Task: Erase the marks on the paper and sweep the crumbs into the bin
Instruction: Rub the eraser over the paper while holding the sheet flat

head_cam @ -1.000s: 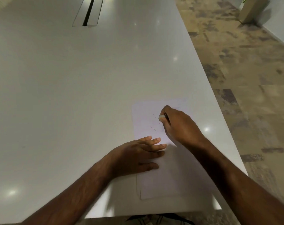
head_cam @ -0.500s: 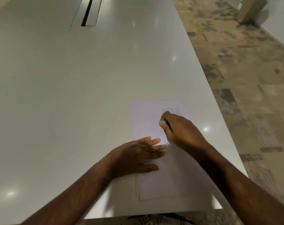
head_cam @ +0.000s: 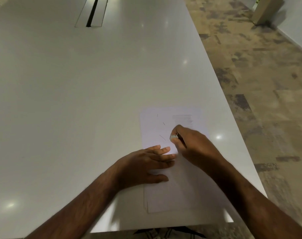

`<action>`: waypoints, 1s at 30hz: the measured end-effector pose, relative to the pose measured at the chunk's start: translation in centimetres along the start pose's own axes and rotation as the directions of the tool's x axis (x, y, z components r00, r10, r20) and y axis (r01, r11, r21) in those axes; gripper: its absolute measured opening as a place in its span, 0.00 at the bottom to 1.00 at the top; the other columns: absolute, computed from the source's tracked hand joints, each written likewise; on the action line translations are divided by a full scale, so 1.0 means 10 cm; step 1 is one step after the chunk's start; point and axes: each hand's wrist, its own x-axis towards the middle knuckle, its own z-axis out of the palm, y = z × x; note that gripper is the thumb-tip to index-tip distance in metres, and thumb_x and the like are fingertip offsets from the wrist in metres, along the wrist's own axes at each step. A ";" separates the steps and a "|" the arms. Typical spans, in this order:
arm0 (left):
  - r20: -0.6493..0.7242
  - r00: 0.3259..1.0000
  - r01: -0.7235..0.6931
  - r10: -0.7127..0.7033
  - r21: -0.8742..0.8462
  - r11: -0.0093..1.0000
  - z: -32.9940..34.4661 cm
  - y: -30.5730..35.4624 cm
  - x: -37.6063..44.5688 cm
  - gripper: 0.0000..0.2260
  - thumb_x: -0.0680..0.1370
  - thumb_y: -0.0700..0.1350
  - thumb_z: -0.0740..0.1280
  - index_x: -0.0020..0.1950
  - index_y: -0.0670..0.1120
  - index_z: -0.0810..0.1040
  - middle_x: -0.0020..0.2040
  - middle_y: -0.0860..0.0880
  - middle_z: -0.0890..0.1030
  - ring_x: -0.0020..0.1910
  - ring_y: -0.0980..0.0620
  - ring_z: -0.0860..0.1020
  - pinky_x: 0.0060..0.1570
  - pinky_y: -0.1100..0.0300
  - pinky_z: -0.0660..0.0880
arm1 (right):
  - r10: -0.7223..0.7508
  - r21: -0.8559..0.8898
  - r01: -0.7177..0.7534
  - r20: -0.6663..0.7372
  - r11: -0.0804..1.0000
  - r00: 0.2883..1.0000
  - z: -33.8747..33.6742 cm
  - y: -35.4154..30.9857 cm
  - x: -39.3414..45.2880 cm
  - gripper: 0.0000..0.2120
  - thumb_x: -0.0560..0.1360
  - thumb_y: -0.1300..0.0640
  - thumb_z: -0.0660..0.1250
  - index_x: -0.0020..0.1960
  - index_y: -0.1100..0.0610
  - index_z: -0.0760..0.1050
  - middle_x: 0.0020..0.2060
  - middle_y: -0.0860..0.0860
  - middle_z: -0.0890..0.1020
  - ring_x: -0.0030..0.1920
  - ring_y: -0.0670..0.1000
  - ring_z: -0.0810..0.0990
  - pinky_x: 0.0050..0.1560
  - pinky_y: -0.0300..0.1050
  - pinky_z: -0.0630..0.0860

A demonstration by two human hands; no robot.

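A white sheet of paper (head_cam: 152, 121) lies near the table's right front corner. It carries a few short dark pencil strokes (head_cam: 162, 137) and a grey smudged patch (head_cam: 182, 118) at its upper right. My left hand (head_cam: 145, 166) lies flat on the paper's left side, fingers together, pinning it. My right hand (head_cam: 193, 147) is closed on a small pale eraser (head_cam: 173, 137), whose tip sticks out by the thumb and touches the paper just right of the lowest stroke. No bin is in view.
The large white table (head_cam: 77, 100) stretches far ahead and left, with a slotted cable hatch (head_cam: 91, 12) at its far middle. Its right edge (head_cam: 233, 104) runs close to the paper. Patterned brown floor (head_cam: 267, 83) lies to the right.
My right hand with the eraser has slid toward me down the paper, uncovering the grey smudged patch. The left hand has stayed put.
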 end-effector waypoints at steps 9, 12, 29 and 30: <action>-0.032 0.999 -0.006 0.006 -0.019 1.000 0.02 -0.02 0.00 0.21 0.82 0.56 0.68 0.72 0.48 0.78 0.77 0.54 0.70 0.79 0.55 0.61 0.79 0.57 0.56 | 0.055 -0.019 -0.056 -0.017 0.998 0.998 -0.04 0.04 0.15 0.07 0.87 0.51 0.60 0.54 0.50 0.74 0.44 0.46 0.81 0.42 0.48 0.79 0.47 0.50 0.80; -0.024 1.000 -0.009 0.009 0.000 1.000 0.01 -0.02 0.01 0.21 0.82 0.56 0.67 0.72 0.48 0.78 0.77 0.54 0.71 0.79 0.55 0.62 0.79 0.60 0.52 | -0.045 -0.084 0.040 -0.068 0.996 0.997 0.07 0.05 -0.01 0.06 0.86 0.55 0.62 0.52 0.54 0.75 0.41 0.49 0.81 0.38 0.50 0.78 0.42 0.52 0.81; -0.016 1.000 -0.023 0.023 0.025 0.999 -0.02 0.01 0.01 0.21 0.83 0.56 0.66 0.71 0.47 0.78 0.77 0.53 0.71 0.78 0.53 0.64 0.79 0.59 0.52 | -0.132 -0.158 0.117 -0.088 0.981 0.987 0.16 0.08 -0.23 0.06 0.84 0.58 0.65 0.49 0.54 0.77 0.40 0.50 0.81 0.37 0.51 0.78 0.39 0.51 0.81; -0.015 1.000 -0.022 0.022 0.024 0.999 -0.03 0.01 0.00 0.21 0.83 0.56 0.66 0.72 0.47 0.77 0.77 0.53 0.71 0.79 0.54 0.63 0.79 0.59 0.52 | -0.104 -0.124 0.092 -0.090 0.988 0.990 0.12 0.09 -0.17 0.07 0.86 0.56 0.62 0.50 0.53 0.77 0.42 0.49 0.81 0.39 0.51 0.78 0.42 0.50 0.81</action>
